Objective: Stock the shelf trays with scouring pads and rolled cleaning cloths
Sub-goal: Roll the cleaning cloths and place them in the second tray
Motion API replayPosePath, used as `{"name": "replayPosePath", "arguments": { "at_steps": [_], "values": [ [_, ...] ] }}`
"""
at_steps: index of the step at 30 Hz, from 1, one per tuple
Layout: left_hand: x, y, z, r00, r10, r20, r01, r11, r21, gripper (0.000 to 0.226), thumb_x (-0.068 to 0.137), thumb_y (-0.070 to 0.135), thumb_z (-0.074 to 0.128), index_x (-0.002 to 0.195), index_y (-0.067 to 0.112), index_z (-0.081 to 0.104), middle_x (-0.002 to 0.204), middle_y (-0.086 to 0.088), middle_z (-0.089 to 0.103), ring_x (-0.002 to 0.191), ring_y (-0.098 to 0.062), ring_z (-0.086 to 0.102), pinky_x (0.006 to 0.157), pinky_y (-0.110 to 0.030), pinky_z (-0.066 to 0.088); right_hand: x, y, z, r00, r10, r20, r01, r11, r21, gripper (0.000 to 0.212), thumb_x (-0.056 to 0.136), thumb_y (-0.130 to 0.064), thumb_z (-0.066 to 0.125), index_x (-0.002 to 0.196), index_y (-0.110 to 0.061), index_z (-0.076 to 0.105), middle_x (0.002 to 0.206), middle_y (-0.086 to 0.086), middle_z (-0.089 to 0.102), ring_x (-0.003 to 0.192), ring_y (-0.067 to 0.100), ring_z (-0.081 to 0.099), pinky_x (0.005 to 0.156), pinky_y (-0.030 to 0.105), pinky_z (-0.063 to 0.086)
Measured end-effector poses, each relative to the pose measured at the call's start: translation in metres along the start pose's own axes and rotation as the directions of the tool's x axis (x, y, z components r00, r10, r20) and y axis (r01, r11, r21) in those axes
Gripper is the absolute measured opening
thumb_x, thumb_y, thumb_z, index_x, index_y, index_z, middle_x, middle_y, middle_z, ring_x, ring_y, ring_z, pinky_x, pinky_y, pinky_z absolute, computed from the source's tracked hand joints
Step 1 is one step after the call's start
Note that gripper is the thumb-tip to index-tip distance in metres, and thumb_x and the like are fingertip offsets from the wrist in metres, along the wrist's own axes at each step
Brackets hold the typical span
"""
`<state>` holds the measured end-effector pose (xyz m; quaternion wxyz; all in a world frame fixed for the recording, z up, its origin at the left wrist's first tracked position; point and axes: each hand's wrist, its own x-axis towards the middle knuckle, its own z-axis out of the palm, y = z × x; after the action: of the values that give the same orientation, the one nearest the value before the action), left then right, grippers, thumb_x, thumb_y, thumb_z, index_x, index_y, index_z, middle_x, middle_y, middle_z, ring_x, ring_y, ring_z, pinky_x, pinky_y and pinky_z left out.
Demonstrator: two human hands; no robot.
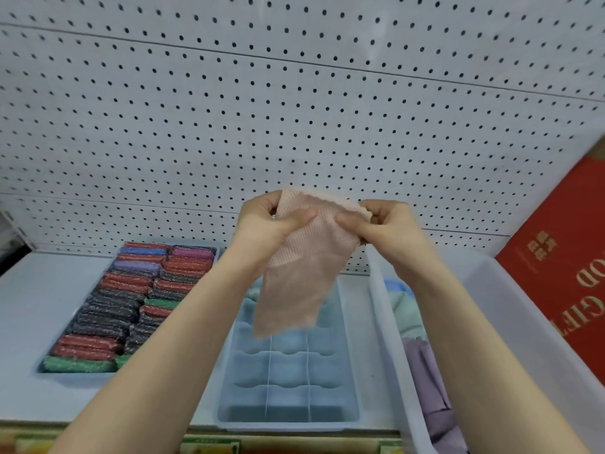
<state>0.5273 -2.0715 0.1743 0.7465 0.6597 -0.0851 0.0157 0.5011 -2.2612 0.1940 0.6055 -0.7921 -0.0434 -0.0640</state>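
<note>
Item: pink cleaning cloth (306, 270), held up unrolled in both my hands.

My left hand (271, 221) pinches its top left edge, thumb pressed on the fabric; my right hand (384, 224) pinches the top right corner, fingers curled; the cloth hangs above the divided tray (288, 417) at the shelf (29, 290) front edge; scouring pads (131, 303) fill the tray (55, 371) toward the shelf's left side; a white bin (386, 322) of folded cloths (432, 388) stands at the right; red box (556, 263) at the right edge; pegboard (294, 109) behind.

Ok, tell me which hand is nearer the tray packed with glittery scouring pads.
Left. The left hand holds the pink cloth up beside the scouring pad tray; the right hand sits farther off, above the white bin.
</note>
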Motion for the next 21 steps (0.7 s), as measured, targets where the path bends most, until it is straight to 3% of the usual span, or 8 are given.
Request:
{"name": "replayPosePath", "arguments": {
  "at_steps": [4, 6, 8, 12, 14, 17, 19, 21],
  "values": [
    [-0.002, 0.003, -0.01, 0.996, 0.034, 0.085, -0.041, 0.996, 0.079, 0.01, 0.085, 0.015, 0.071, 0.094, 0.013, 0.075, 0.092, -0.003, 0.074, 0.086, -0.016, 0.069, 0.082, -0.036, 0.058, 0.002, 0.001, -0.011, 1.0, 0.007, -0.023, -0.007, 1.0, 0.012, 0.014, 0.087, -0.012, 0.071, 0.081, 0.002, 0.071, 0.073, 0.011, 0.067, 0.067, 0.02, 0.06, 0.069, 0.038, 0.053],
    [-0.003, 0.005, -0.015, 0.994, 0.039, 0.103, -0.043, 0.998, 0.045, 0.011, 0.089, 0.014, 0.066, 0.093, 0.009, 0.075, 0.091, -0.005, 0.073, 0.084, -0.016, 0.066, 0.084, -0.036, 0.058, 0.0, -0.006, -0.017, 1.0, -0.009, 0.022, 0.008, 0.999, 0.033, 0.009, 0.088, -0.009, 0.069, 0.081, -0.004, 0.073, 0.07, 0.004, 0.069, 0.064, 0.014, 0.062, 0.065, 0.03, 0.054],
    [-0.004, 0.008, -0.019, 0.991, 0.045, 0.125, -0.041, 0.999, -0.034, 0.011, 0.086, 0.016, 0.066, 0.089, 0.012, 0.076, 0.088, -0.002, 0.073, 0.081, -0.013, 0.067, 0.079, -0.031, 0.058, -0.005, -0.014, -0.022, 0.996, -0.057, 0.072, 0.054, 0.998, 0.042, 0.012, 0.086, -0.013, 0.07, 0.081, -0.002, 0.072, 0.068, 0.001, 0.068, 0.062, 0.011, 0.06, 0.062, 0.023, 0.051],
    [-0.004, 0.017, -0.025, 0.976, 0.019, 0.215, 0.01, 0.991, -0.133, 0.02, 0.085, 0.024, 0.061, 0.092, 0.016, 0.078, 0.091, -0.002, 0.075, 0.083, -0.014, 0.069, 0.074, -0.027, 0.057, -0.005, -0.032, -0.031, 0.987, -0.063, 0.146, 0.051, 0.995, 0.088, 0.017, 0.08, -0.025, 0.071, 0.074, -0.009, 0.074, 0.069, 0.003, 0.066, 0.062, 0.015, 0.058, 0.059, 0.025, 0.051],
    [0.005, 0.013, -0.022, 0.991, -0.038, 0.125, 0.047, 0.996, -0.069, 0.018, 0.092, 0.02, 0.06, 0.099, 0.012, 0.075, 0.095, -0.004, 0.075, 0.087, -0.018, 0.071, 0.075, -0.027, 0.056, 0.009, -0.027, -0.025, 0.999, -0.044, 0.022, 0.046, 0.994, -0.104, 0.018, 0.082, -0.024, 0.076, 0.077, -0.007, 0.072, 0.068, 0.005, 0.064, 0.058, 0.013, 0.055, 0.056, 0.027, 0.049],
    [0.016, -0.004, -0.012, 0.989, -0.138, -0.057, 0.14, 0.99, 0.027, 0.019, 0.095, 0.02, 0.061, 0.097, 0.003, 0.071, 0.092, -0.008, 0.072, 0.088, -0.023, 0.068, 0.072, -0.028, 0.059, 0.025, -0.01, -0.007, 0.975, -0.113, -0.193, 0.026, 0.915, -0.402, 0.014, 0.079, -0.027, 0.077, 0.072, -0.019, 0.07, 0.059, 0.001, 0.067, 0.05, 0.016, 0.06, 0.057, 0.035, 0.056],
    [0.016, -0.009, -0.003, 0.987, -0.127, -0.096, 0.131, 0.991, 0.033, 0.028, 0.093, 0.023, 0.063, 0.087, -0.004, 0.065, 0.085, -0.011, 0.058, 0.079, -0.023, 0.057, 0.072, -0.034, 0.058, 0.025, -0.006, 0.002, 0.967, -0.12, -0.223, 0.021, 0.915, -0.403, 0.014, 0.079, -0.028, 0.074, 0.072, -0.016, 0.069, 0.058, 0.003, 0.068, 0.053, 0.015, 0.066, 0.065, 0.039, 0.059],
    [0.011, -0.011, 0.006, 0.994, -0.063, -0.084, 0.065, 0.997, 0.03, 0.048, 0.084, 0.035, 0.064, 0.075, -0.011, 0.052, 0.079, -0.01, 0.048, 0.073, -0.023, 0.046, 0.07, -0.039, 0.05, 0.021, -0.008, 0.01, 0.972, -0.096, -0.214, 0.016, 0.938, -0.345, 0.017, 0.08, -0.028, 0.07, 0.071, -0.014, 0.067, 0.058, 0.008, 0.068, 0.054, 0.012, 0.067, 0.063, 0.038, 0.059]
  ]
}}
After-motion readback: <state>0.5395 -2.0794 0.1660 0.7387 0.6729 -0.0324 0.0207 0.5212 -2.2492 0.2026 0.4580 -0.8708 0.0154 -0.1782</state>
